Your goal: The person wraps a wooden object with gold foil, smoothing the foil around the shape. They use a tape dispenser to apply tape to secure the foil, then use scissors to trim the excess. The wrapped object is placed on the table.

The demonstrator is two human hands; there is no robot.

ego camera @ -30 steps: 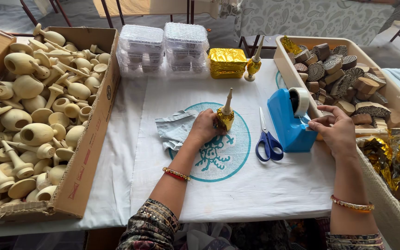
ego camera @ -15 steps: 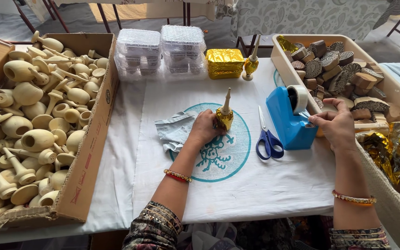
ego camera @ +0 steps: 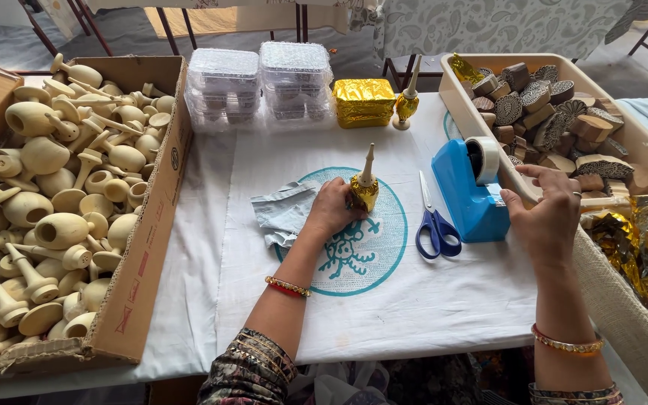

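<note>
Now the right hand (ego camera: pixel 545 217) rests at the front end of the blue tape dispenser (ego camera: pixel 472 193), its fingers bent on the plastic body near the cutting edge; half a second ago it was a little higher, close to the tape roll (ego camera: pixel 484 159). If a strip of tape is between the fingertips, I cannot tell. The left hand (ego camera: pixel 331 210) has not moved: it is closed around the lower part of a small wooden piece wrapped in gold foil (ego camera: pixel 364 187), which stands upright on the white cloth (ego camera: pixel 429 300), over the round teal print (ego camera: pixel 354 255). The thin pale tip of the piece is bare wood and points up.

Under the left wrist lies a crumpled grey-blue sheet (ego camera: pixel 283 211). Blue-handled scissors (ego camera: pixel 435 221) lie flat between the wrapped piece and the dispenser. Far back stand a shiny gold block (ego camera: pixel 364 101), a second foil-wrapped piece (ego camera: pixel 407 101) and stacks of clear plastic boxes (ego camera: pixel 264 79). The cardboard box (ego camera: pixel 148 247) on the left is full of smooth, unpainted wooden shapes with long stems. The beige tray (ego camera: pixel 481 105) on the right holds dark carved wooden blocks.
</note>
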